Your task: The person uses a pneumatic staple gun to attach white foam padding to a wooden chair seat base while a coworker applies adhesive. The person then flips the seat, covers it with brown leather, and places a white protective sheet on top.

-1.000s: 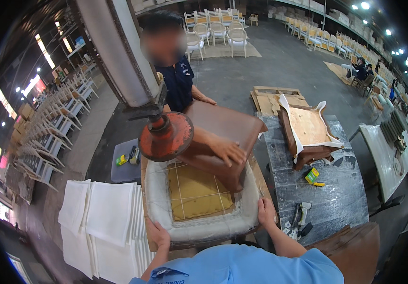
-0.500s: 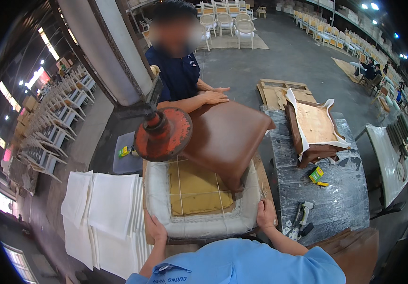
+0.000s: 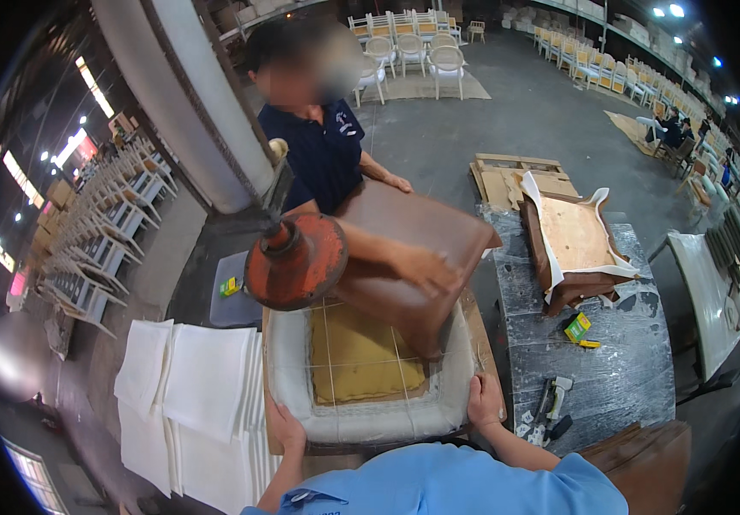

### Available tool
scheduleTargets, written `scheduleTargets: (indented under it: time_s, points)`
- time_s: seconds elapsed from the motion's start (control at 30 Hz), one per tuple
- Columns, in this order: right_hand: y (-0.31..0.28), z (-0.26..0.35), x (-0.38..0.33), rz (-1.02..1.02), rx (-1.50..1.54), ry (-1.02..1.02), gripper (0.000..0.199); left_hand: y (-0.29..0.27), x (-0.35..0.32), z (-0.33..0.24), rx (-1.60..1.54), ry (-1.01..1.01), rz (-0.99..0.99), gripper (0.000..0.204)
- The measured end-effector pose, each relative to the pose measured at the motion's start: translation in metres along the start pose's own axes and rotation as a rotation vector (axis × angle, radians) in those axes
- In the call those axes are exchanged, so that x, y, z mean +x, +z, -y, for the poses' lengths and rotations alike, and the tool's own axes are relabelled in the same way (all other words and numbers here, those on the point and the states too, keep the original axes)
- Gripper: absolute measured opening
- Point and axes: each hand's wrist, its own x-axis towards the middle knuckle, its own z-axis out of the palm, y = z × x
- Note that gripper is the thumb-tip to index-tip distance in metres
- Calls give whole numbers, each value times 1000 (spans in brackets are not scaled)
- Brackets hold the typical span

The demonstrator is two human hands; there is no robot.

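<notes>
In front of me is a padded frame [image 3: 288, 378] with a thick, pale, plastic-covered rim on a wooden board. Yellow foam [image 3: 361, 365] fills its middle, crossed by thin strings. My left hand [image 3: 287, 427] grips the near left edge and my right hand [image 3: 485, 400] the near right edge; some fingertips are hidden. A brown leather-covered seat cushion [image 3: 404, 219] lies tilted over the frame's far part, one corner reaching into the middle. A co-worker in a dark shirt holds its far edge with one hand [image 3: 399, 183] and lays the other, blurred hand [image 3: 428, 270] on its top.
A red round press plate [image 3: 297, 270] hangs at the frame's far left corner. White sheets [image 3: 207, 369] are stacked on the left. The plastic-wrapped table [image 3: 593, 378] on the right bears an upturned brown seat [image 3: 576, 236], a staple gun [image 3: 548, 408] and a yellow-green box [image 3: 577, 326].
The co-worker's near arm has swung across the cushion toward its right side, and the other hand has moved to the far edge. My hands keep their hold on the frame.
</notes>
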Motion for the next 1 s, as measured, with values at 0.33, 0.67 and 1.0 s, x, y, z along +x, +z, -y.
scheduleTargets:
  time_s: [0.33, 0.67, 1.0]
  points:
    - [2, -7, 0, -66, 31, 20, 32, -2, -8, -13, 192, -210, 87, 59]
    - [-20, -7, -12, -46, 10, 177, 43, 28, -44, 42, 397, 381, -143, 71]
    - [-68, 0, -303, -230, -103, 693, 44, 8, -8, 76, 320, 536, -6, 84]
